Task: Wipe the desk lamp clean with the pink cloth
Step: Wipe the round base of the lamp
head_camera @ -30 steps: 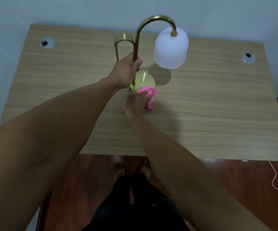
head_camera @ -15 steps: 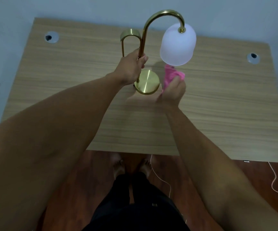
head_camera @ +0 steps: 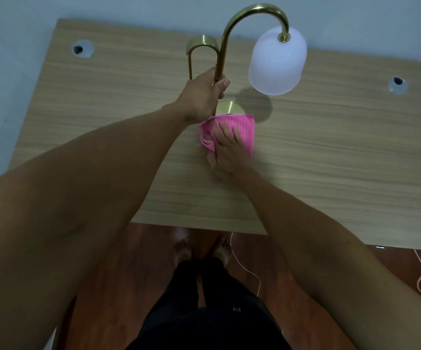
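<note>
Two hands share the work: the left hand clamps its fingers round the brass stem of the desk lamp, while the right hand, fingers spread flat, presses the ribbed pink cloth against the round polished base on the wood-grain tabletop. Steady pressure and small circles should suit that smooth metal; the frosted dome shade hangs above.
</note>
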`<state>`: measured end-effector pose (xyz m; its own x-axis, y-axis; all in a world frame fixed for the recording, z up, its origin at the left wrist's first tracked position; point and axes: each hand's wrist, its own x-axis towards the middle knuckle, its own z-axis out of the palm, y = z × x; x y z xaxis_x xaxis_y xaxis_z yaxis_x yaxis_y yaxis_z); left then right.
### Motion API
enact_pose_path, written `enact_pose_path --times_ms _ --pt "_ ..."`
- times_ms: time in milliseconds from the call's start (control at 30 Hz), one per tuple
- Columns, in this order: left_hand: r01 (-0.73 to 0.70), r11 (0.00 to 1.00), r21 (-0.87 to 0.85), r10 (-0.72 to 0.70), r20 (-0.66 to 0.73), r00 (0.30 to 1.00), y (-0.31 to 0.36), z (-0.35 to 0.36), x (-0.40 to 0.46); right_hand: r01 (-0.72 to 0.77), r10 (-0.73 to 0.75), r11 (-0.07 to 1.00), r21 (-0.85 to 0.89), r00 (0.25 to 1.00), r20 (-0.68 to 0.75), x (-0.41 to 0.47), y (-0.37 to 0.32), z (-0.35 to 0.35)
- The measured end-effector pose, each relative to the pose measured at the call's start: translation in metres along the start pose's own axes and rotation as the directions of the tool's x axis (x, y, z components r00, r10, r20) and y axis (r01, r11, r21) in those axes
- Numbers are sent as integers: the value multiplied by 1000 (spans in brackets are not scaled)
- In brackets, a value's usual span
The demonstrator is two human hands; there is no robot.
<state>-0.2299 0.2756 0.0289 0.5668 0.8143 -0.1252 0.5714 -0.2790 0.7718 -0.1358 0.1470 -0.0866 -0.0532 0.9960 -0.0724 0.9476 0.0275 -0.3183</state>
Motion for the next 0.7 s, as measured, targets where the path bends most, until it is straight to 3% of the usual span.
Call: enact_pose_path --times_ms 100,200,233,300,367,433,500,533,567,700 --pt "7 1000 7 -7 12 1000 1 -1 1 160 -161 986 -51 987 -20 -6 18 -4" --pt "18 1000 11 -18 7 1000 1 -1 1 175 -174 985 -5 977 -124 -22 31 -24" --pt "22 1000 9 -22 6 1000 2 -1 1 135 -125 990 50 977 -173 -25 37 -28" --pt "29 1000 -1 -29 -1 1000 2 0 0 -71 120 963 260 977 -177 -26 43 -41" --pt "29 1000 -11 -29 -4 1000 3 0 -1 -298 425 812 501 891 -159 -20 54 -50" --pt "28 999 -14 -28 -7 1000 4 1 -2 -367 614 633 682 774 -153 -10 59 -64" --pt "27 999 -19 -27 -11 1000 4 1 -2 -378 744 368 849 667 -25 2 57 -75" --pt "27 999 -22 -27 -13 1000 4 1 -2 -372 754 220 902 651 85 9 56 -75" --pt "29 999 -23 -29 -14 999 4 1 -2 -381 738 142 914 656 159 15 52 -72" --pt "34 999 -17 -35 -20 999 3 2 -1 -456 681 120 882 685 261 19 14 -44"
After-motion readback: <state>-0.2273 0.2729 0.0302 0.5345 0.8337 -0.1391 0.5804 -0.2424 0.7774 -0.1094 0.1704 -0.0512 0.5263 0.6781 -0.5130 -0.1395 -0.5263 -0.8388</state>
